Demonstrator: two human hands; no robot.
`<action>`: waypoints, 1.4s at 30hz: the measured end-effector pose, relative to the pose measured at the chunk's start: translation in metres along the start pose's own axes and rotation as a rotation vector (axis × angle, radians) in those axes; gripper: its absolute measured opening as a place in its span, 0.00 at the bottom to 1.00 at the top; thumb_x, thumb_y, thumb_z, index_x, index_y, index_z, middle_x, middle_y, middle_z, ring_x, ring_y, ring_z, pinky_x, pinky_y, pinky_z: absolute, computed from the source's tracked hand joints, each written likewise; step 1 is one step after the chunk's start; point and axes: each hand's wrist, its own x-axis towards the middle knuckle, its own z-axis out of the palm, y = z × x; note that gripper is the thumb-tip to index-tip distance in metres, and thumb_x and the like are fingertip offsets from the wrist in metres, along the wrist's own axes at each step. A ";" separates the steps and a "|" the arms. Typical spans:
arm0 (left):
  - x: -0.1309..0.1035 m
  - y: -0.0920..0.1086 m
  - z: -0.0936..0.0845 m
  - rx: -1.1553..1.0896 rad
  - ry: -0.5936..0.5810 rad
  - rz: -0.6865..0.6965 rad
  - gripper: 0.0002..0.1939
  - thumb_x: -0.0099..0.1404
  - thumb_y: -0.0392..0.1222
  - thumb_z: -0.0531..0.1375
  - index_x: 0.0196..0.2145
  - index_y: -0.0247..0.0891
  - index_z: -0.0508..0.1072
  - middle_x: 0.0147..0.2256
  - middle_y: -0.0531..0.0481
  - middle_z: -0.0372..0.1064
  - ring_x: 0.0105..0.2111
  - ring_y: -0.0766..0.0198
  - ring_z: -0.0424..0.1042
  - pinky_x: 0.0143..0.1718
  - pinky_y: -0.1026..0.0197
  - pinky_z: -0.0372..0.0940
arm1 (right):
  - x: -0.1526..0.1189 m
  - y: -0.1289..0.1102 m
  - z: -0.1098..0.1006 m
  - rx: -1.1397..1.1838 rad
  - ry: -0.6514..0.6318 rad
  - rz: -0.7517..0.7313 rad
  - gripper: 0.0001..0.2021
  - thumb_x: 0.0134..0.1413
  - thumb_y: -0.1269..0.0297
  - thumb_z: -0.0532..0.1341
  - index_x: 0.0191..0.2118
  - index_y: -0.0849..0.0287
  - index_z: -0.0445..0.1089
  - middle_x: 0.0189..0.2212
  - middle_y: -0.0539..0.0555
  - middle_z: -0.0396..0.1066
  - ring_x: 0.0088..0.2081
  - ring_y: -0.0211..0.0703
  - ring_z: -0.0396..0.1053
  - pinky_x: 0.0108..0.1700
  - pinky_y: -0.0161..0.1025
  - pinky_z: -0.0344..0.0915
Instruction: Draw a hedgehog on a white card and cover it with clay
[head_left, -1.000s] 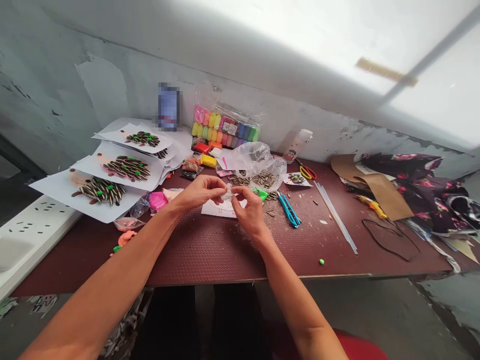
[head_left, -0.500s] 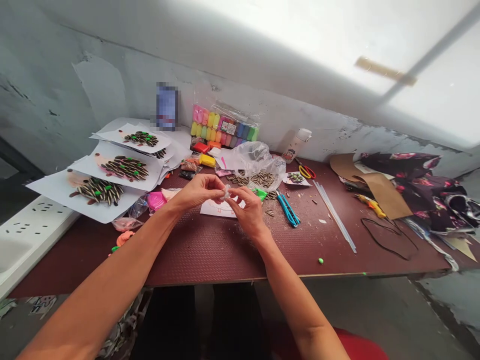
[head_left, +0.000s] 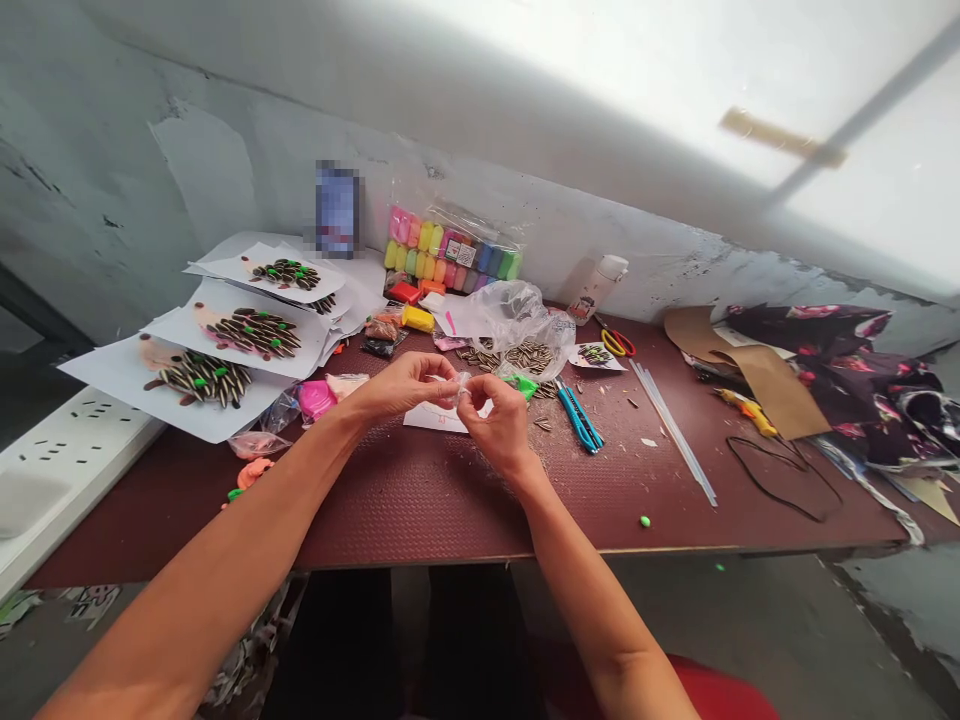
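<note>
A small, crumpled piece of clear plastic (head_left: 463, 382), perhaps a little bag, is pinched between the fingertips of both my hands. My left hand (head_left: 411, 387) has it from the left, thumb and fingers pressed together. Curled fingers of my right hand (head_left: 498, 418) grip its other side. Whatever may be inside the plastic is too small to make out. Below the hands lies a white sheet with a reddish drawing (head_left: 435, 417), partly covered by them. Beyond my right hand are a bright green packet (head_left: 523, 385) and a heap of striped sunflower seeds (head_left: 529, 356) under a clear plastic bag (head_left: 517, 312).
Hedgehog pictures made with seeds (head_left: 259, 335) are stacked at left, near a white power strip (head_left: 67, 450). Coloured clay packs (head_left: 450, 255) lean on the wall. Rightward lie a blue utility knife (head_left: 579, 420), scissors (head_left: 618, 342), glue sticks (head_left: 675, 435) and a yellow glue gun (head_left: 750, 410).
My right hand's fingers have curled in more tightly, and its fingertips have shifted slightly right on the plastic. The left hand keeps its pinch. The whole view has moved a little.
</note>
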 end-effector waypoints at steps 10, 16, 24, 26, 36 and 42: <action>0.002 0.001 -0.021 -0.104 0.390 0.095 0.10 0.54 0.40 0.63 0.34 0.39 0.68 0.31 0.52 0.73 0.29 0.63 0.75 0.34 0.57 0.73 | 0.001 0.018 -0.015 -0.026 -0.024 0.138 0.05 0.58 0.64 0.61 0.38 0.57 0.74 0.32 0.51 0.72 0.30 0.38 0.66 0.36 0.37 0.63; 0.009 -0.007 -0.032 0.059 0.504 -0.003 0.06 0.53 0.35 0.53 0.31 0.39 0.67 0.27 0.51 0.71 0.23 0.63 0.70 0.26 0.60 0.68 | -0.003 0.016 -0.009 -0.197 -0.156 0.076 0.01 0.57 0.69 0.63 0.34 0.57 0.72 0.34 0.52 0.71 0.36 0.41 0.66 0.41 0.38 0.61; 0.004 -0.021 -0.043 1.160 0.631 0.076 0.17 0.65 0.33 0.50 0.42 0.35 0.78 0.46 0.35 0.76 0.50 0.43 0.72 0.54 0.43 0.66 | -0.001 0.017 0.002 -0.475 -0.286 0.005 0.06 0.61 0.70 0.61 0.34 0.58 0.75 0.32 0.54 0.71 0.37 0.44 0.66 0.42 0.39 0.57; 0.003 -0.024 -0.045 1.266 0.583 0.032 0.19 0.66 0.33 0.50 0.43 0.34 0.80 0.48 0.33 0.75 0.52 0.40 0.71 0.55 0.41 0.64 | -0.001 0.015 0.003 -0.515 -0.335 -0.001 0.07 0.62 0.70 0.60 0.34 0.59 0.76 0.33 0.54 0.72 0.38 0.44 0.66 0.42 0.39 0.57; 0.008 -0.022 -0.038 1.090 0.213 0.030 0.22 0.61 0.41 0.54 0.49 0.40 0.81 0.48 0.45 0.79 0.51 0.49 0.73 0.56 0.50 0.64 | -0.004 0.007 -0.004 -0.564 -0.490 -0.016 0.13 0.66 0.68 0.57 0.42 0.59 0.80 0.38 0.58 0.73 0.41 0.47 0.65 0.45 0.42 0.57; -0.001 -0.007 -0.021 1.147 -0.011 -0.006 0.34 0.54 0.50 0.64 0.60 0.44 0.73 0.56 0.43 0.73 0.59 0.44 0.65 0.59 0.46 0.58 | -0.009 0.004 -0.010 -0.565 -0.520 -0.007 0.15 0.65 0.71 0.56 0.47 0.56 0.81 0.43 0.59 0.71 0.44 0.48 0.63 0.47 0.44 0.55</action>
